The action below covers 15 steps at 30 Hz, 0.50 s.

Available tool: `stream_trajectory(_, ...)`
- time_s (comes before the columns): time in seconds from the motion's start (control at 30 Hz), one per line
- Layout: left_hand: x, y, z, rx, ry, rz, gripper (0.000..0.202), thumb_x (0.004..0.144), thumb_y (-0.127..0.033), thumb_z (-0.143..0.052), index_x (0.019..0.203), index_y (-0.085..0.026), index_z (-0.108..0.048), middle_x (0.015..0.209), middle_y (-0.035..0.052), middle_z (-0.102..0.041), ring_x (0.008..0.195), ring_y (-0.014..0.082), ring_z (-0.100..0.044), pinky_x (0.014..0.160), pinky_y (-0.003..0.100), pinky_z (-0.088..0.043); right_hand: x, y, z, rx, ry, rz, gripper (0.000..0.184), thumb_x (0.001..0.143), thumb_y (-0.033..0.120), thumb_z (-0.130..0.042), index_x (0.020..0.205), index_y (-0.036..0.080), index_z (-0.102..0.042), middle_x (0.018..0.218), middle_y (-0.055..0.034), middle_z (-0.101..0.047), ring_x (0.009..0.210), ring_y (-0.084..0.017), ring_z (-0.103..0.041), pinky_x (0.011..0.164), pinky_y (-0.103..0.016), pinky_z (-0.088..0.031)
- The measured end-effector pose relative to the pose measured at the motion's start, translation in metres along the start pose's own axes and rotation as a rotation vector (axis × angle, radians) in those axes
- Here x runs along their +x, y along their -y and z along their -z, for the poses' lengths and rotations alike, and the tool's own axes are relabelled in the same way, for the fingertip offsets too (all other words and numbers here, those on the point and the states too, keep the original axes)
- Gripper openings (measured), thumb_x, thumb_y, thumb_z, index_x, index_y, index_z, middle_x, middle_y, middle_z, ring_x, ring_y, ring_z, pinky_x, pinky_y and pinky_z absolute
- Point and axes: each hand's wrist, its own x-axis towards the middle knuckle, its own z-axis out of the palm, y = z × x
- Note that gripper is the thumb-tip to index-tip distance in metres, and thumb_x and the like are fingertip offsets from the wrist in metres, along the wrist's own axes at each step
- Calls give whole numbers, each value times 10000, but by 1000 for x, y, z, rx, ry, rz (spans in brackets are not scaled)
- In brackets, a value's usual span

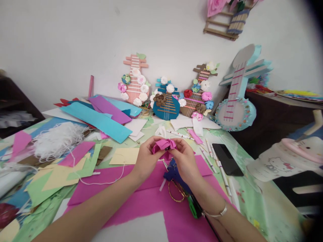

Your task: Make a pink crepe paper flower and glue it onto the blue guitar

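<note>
Between my two hands is a pink crepe paper flower [165, 145], held just above the table. My left hand [148, 151] pinches its left side, and my right hand [184, 155] pinches its right side, thumbs toward the dark centre. Beneath them lie sheets of magenta crepe paper [141, 198]. A blue glue gun [174, 171] rests under my right hand, partly hidden by it. Close by are gold-handled scissors [176, 191] and a green-handled cutter [193, 206], both partly covered by my right forearm.
Paper lutes with flowers, including a teal one [166, 109], lean along the wall. White string [59, 141] and paper scraps [60, 174] cover the left side. Folded crepe paper [98, 119] lies behind. A phone [227, 159], markers [223, 174] and a cup [285, 158] stand or lie right.
</note>
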Motion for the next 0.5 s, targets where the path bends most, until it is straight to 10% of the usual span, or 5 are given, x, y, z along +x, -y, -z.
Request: stream_trajectory(0.5,-2,5,-7,-390,-68,202,356,534,-97,-761,870,-150,-656,810,1,-671,762,113,-577,667,204,-450,-4,5,-8,403,-101,-232,273,549,121,-774,783,157,-638,726,6,-675,661,-105,-595,624,-213,-458)
